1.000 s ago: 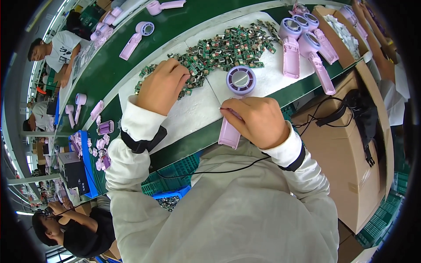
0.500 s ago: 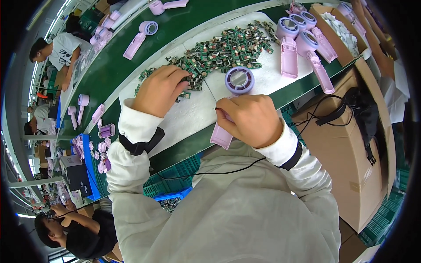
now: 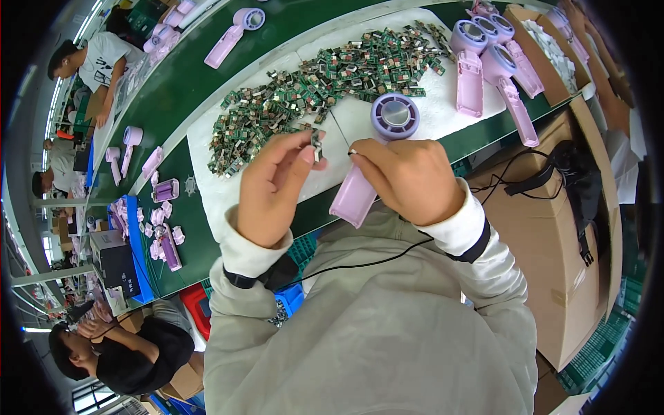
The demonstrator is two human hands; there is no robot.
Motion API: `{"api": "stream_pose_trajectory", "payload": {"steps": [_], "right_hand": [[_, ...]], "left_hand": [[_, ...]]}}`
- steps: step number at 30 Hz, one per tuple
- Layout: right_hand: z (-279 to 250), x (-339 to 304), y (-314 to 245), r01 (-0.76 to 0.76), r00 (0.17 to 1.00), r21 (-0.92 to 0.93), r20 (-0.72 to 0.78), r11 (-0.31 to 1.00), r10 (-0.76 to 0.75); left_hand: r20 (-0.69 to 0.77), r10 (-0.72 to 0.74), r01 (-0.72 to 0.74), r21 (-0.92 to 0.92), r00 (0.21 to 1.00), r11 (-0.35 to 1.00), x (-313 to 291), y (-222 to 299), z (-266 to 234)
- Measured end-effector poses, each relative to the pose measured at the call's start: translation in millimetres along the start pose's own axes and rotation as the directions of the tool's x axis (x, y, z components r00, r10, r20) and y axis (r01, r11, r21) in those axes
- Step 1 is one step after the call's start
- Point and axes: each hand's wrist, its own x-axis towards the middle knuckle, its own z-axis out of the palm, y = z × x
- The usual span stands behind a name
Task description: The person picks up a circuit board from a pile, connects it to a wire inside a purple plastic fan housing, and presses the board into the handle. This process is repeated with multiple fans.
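Note:
My left hand [image 3: 273, 183] is raised off the white board with a small green circuit board [image 3: 317, 145] pinched between thumb and fingers. My right hand [image 3: 415, 181] closes over the handle of a handheld fan [image 3: 353, 196] with a round purple head [image 3: 395, 116]; its fingers hide the upper part of the handle. A small dark-and-white bit [image 3: 353, 152] shows at its thumb and fingertip, too small to name. Between and beyond the hands, a wide heap of green circuit boards [image 3: 277, 104] covers much of the white foam sheet [image 3: 332, 166].
Several pink-purple fans [image 3: 470, 83] lie at the right, beside a cardboard box of white parts [image 3: 536, 55]. A large carton [image 3: 532, 256] stands at my right. Another fan [image 3: 225, 47] lies on the green bench at the far left; a blue tray [image 3: 142, 242] and co-workers are at left.
My left hand has drawn back from the heap toward me and now holds up a circuit board. My right hand and the fan have shifted slightly right in view.

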Motion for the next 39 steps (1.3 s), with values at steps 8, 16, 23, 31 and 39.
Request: {"api": "stream_pose_trajectory", "payload": {"steps": [8,16,23,31,39], "right_hand": [[-10,-10,-1,-0.034,0.999,0.216,-0.008,0.976,0.036],[-22,-10,-2,-0.052,0.997,0.181,0.062,0.982,0.041],[-24,-13,2,-0.059,0.996,0.204,0.081,0.977,0.043],[-24,-16,4,-0.042,0.997,0.23,0.079,0.972,0.024],[-26,-17,5,-0.036,0.996,0.211,0.083,0.977,0.019]], "left_hand": [[0.214,-0.362,0.413,-0.62,0.907,0.667,-4,-9,9],[0.019,0.064,-0.062,-0.087,0.998,0.994,-3,-11,19],[0.151,0.108,-0.085,-0.151,0.983,0.985,-8,-4,15],[0.096,0.026,-0.008,-0.179,0.995,0.984,-9,-4,30],[0.099,-0.025,0.045,-0.212,0.995,0.976,-10,-12,31]]}}
